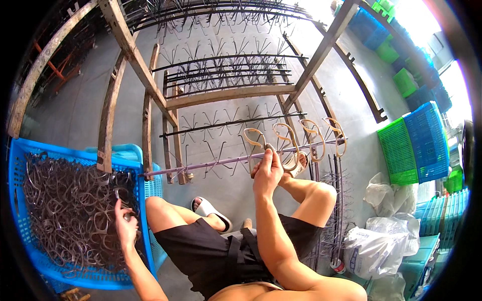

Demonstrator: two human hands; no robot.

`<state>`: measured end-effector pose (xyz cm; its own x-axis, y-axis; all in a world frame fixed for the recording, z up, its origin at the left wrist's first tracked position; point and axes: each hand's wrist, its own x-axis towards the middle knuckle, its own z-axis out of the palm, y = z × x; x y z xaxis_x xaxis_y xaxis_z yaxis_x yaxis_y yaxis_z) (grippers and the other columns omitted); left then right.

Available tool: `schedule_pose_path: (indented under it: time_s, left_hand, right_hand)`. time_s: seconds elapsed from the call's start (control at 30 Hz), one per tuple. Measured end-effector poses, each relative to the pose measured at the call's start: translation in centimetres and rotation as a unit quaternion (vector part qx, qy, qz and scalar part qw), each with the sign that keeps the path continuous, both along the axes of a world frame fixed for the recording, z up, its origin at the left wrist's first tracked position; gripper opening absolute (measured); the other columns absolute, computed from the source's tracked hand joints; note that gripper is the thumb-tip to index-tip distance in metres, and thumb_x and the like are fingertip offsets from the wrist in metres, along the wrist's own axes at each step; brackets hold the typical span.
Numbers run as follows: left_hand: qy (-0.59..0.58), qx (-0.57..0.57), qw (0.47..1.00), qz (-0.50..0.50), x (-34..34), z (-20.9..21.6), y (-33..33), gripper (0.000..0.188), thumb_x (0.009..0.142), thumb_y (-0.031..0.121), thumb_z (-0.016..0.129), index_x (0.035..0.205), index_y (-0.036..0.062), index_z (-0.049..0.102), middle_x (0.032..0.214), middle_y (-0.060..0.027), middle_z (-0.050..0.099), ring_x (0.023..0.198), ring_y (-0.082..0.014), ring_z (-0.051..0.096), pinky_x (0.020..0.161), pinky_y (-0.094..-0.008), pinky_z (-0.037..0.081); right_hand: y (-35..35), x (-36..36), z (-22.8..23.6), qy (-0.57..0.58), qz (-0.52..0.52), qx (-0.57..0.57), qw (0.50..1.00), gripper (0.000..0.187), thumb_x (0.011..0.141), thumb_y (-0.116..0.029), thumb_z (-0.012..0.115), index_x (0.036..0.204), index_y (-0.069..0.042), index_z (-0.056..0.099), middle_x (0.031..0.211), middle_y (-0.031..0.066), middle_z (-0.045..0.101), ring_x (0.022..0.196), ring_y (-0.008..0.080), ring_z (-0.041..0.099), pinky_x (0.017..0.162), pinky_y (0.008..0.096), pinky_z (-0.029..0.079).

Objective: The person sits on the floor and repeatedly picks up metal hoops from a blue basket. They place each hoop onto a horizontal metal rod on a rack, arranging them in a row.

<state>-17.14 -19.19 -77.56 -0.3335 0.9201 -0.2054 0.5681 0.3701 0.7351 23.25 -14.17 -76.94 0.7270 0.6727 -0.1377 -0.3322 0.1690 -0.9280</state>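
At the lower left, over a blue basket heaped with dark looped frames, my left hand is down among the pieces; I cannot tell whether its fingers grip one. Near the centre, my right hand narrowly pinches the leftmost tan frame at a thin purplish rod. Three more tan frames (pale, double-looped) sit along it to the right. Beyond stands a wooden rack.
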Motion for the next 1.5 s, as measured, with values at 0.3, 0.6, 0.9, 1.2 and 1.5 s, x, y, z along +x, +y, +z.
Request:
schedule_pose_path:
  time_s: [0.3,0.6,0.9,1.2,1.5]
  left_hand:
    - [0.150,0.008,0.981,-0.122,1.1,-0.4,0.2,0.030,0.077,0.010,0.065,0.104,-0.0010,0.056,0.099,-0.0149,0.059,0.088,-0.0252,0.058,0.077,-0.0334,0.046]
    - [0.117,0.044,0.992,-0.029,0.1,2.2,1.2,0.012,0.076,0.007,0.059,0.079,-0.0019,0.050,0.069,-0.0082,0.053,0.063,-0.0149,0.049,0.060,-0.0299,0.042]
    - [0.191,0.308,0.930,0.065,-1.1,-0.6,-1.3,0.021,0.093,0.016,0.052,0.103,-0.0020,0.055,0.093,-0.0160,0.063,0.084,-0.0287,0.060,0.077,-0.0357,0.046]
    - [0.105,0.152,0.981,-0.052,1.5,3.0,-0.6,0.022,0.093,0.018,0.051,0.103,-0.0004,0.055,0.090,-0.0146,0.063,0.081,-0.0262,0.060,0.075,-0.0337,0.046]
    - [0.139,0.180,0.974,-0.016,1.0,0.8,-1.0,0.023,0.093,0.022,0.051,0.103,0.0028,0.060,0.072,-0.0112,0.062,0.062,-0.0216,0.059,0.057,-0.0332,0.045]
  right_hand:
    - [0.3,0.1,0.2,-0.010,0.028,-0.005,1.000,0.024,0.097,-0.025,0.047,0.097,-0.004,0.057,0.048,-0.0039,0.040,0.038,0.0047,0.037,0.036,0.0215,0.034]
    - [0.3,-0.6,0.0,-0.238,0.071,-0.076,0.966,0.028,0.095,-0.022,0.050,0.115,-0.003,0.059,0.051,-0.0013,0.048,0.040,0.0048,0.044,0.038,0.0232,0.040]
    - [0.3,-0.5,-0.1,-0.177,0.070,-0.053,0.980,0.027,0.095,-0.020,0.050,0.113,-0.002,0.060,0.050,-0.0034,0.043,0.040,0.0039,0.042,0.037,0.0228,0.040]
    - [0.3,-0.2,0.1,-0.152,0.074,-0.053,0.984,0.028,0.096,-0.022,0.049,0.112,-0.002,0.060,0.053,-0.0035,0.043,0.041,0.0038,0.041,0.037,0.0226,0.038]
    - [1.0,0.2,-1.8,-0.282,-0.006,-0.058,0.958,0.028,0.096,-0.024,0.047,0.109,-0.002,0.059,0.056,-0.0040,0.041,0.044,0.0038,0.038,0.040,0.0220,0.036]
